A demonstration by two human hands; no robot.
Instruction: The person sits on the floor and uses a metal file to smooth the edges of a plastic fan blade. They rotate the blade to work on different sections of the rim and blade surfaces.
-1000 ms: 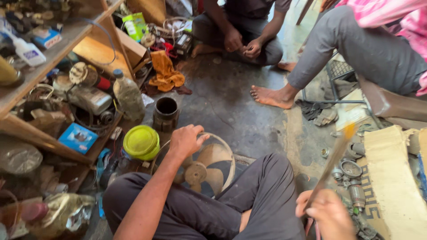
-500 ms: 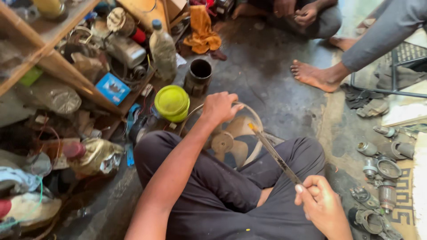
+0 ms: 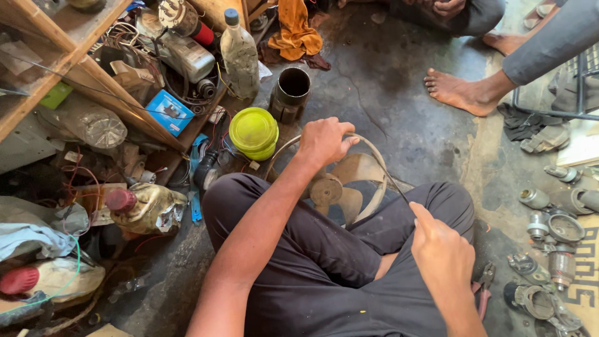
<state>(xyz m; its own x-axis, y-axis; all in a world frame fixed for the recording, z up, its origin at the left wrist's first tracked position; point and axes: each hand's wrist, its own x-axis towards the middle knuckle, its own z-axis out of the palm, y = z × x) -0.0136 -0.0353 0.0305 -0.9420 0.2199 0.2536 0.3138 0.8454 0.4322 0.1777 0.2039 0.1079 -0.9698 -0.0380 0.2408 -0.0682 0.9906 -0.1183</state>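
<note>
I sit cross-legged on a dark floor with a dusty fan [image 3: 340,187], its brown blades inside a ring, lying in front of my legs. My left hand [image 3: 324,140] grips the far rim of the fan's ring. My right hand [image 3: 440,249] holds the thin handle of a brush [image 3: 390,181], which slants up and left across the ring. The brush head is hidden near the left hand.
A yellow-green lid [image 3: 254,132] and a dark metal cylinder [image 3: 291,92] stand just beyond the fan. Cluttered wooden shelves [image 3: 81,75] with bottles, wires and a blue box fill the left. Metal parts [image 3: 555,249] and pliers [image 3: 483,284] lie at right. Another person's bare foot [image 3: 462,90] rests ahead.
My right hand has brought the brush from out at the right, bristles up, down and left across the fan ring. The left hand has stayed on the rim.
</note>
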